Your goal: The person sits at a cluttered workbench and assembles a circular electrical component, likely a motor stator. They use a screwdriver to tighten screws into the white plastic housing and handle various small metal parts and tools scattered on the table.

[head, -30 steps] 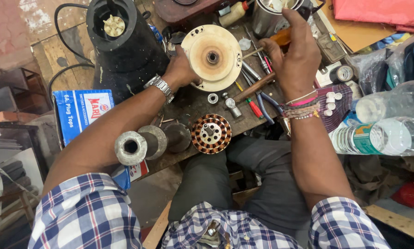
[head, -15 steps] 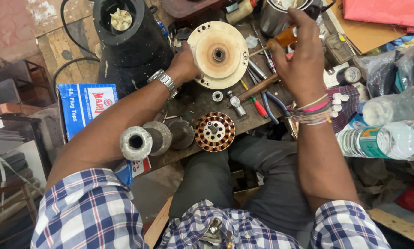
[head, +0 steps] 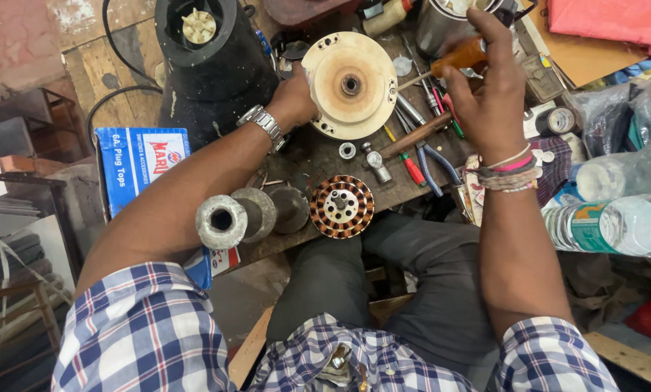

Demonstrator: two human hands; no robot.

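Now | left hand grips round plate | right hand clasps orange-handled screwdriver

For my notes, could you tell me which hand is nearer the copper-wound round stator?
Left. The left hand grips the cream disc just beyond the stator; the right hand is farther off.

Wooden workbench, dark, oil-stained, cluttered. Black appliance base at rear left, black cable looping beside it. Copper-wound stator at near edge; grey metal cylinders in row just left of it. Washer and bolt between stator and round cream plate. Pliers, red-handled screwdriver and wooden handle lying at right. Blue carton at left edge.
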